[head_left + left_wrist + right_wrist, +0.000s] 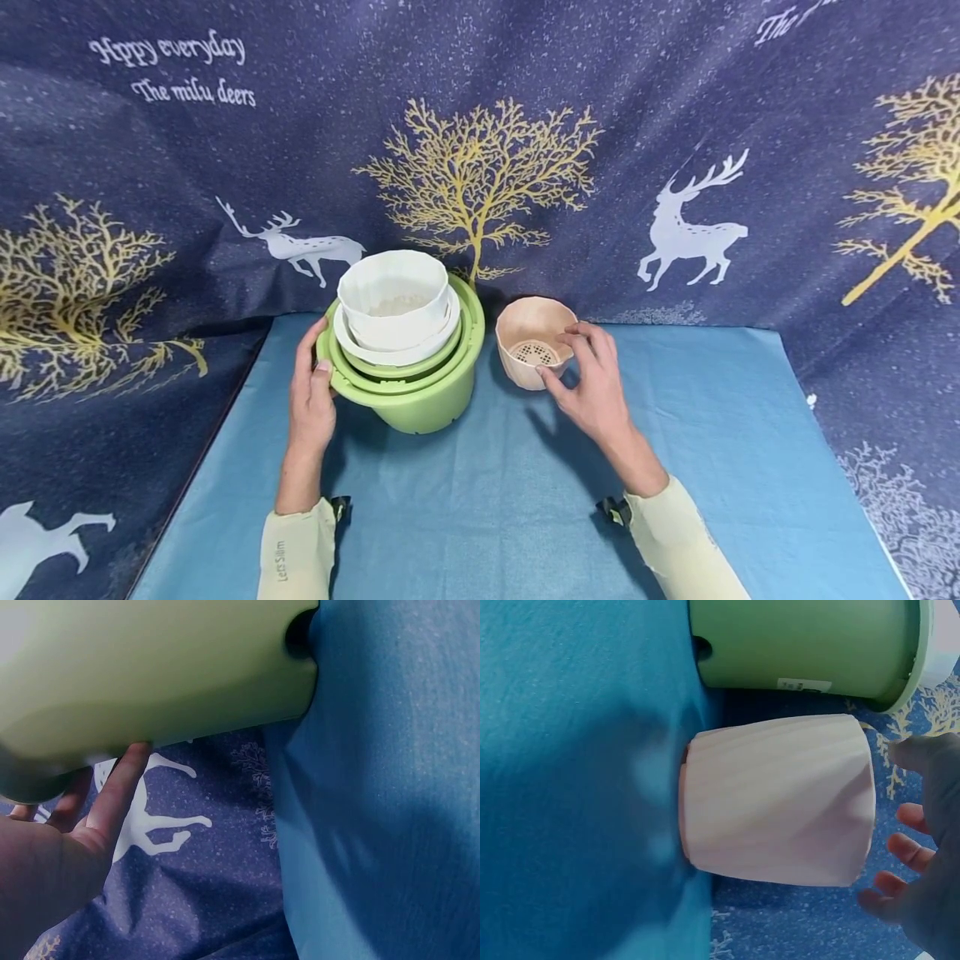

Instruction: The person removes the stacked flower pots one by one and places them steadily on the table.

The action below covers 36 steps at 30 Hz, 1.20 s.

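On the left stands a stack of nested green flowerpots [427, 408], with a white flowerpot [392, 287] set on top inside it. My left hand [311, 400] grips the outer green pot's rim at its left side, thumb on the rim. In the left wrist view, its fingers [120, 791] reach under the rim along the pot's wall. A pale pink flowerpot [780, 802], with a perforated bottom, stands upright to the right of the stack. Over its right rim hovers my right hand [596, 383], fingers spread and slightly bent. The right wrist view shows the fingertips just above the rim, apart from it.
A blue cloth [465, 533] covers the table. Close behind the pots hangs a dark blue curtain [675, 100] printed with deer and trees. The green stack and the pink pot stand a narrow gap apart, near the table's back edge.
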### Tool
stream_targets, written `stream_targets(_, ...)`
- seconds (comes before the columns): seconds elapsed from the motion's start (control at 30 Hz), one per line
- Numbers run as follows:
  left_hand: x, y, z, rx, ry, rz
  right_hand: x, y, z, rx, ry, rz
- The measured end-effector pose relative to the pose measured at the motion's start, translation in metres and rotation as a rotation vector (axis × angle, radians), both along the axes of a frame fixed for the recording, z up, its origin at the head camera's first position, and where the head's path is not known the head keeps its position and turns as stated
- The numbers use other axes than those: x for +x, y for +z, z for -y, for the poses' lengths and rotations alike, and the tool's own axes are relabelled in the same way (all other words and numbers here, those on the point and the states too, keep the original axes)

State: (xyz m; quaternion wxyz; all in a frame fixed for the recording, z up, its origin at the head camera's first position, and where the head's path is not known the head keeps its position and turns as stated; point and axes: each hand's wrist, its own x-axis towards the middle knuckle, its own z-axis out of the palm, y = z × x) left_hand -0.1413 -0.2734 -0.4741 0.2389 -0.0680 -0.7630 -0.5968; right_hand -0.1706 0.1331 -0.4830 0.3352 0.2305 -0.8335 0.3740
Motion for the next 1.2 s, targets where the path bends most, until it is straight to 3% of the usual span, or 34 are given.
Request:
stream_targets(0.5, 0.000, 0.001, 0.000, -0.006, -0.003, 0.003, -0.001, 0.014, 0.010, -0.020, 0.040, -0.083)
stream_targets(1.2, -0.001, -0.003, 0.002, 0.000, 0.007, 0.026, 0.002, 0.042, 0.029, -0.030, 0.111, -0.126)
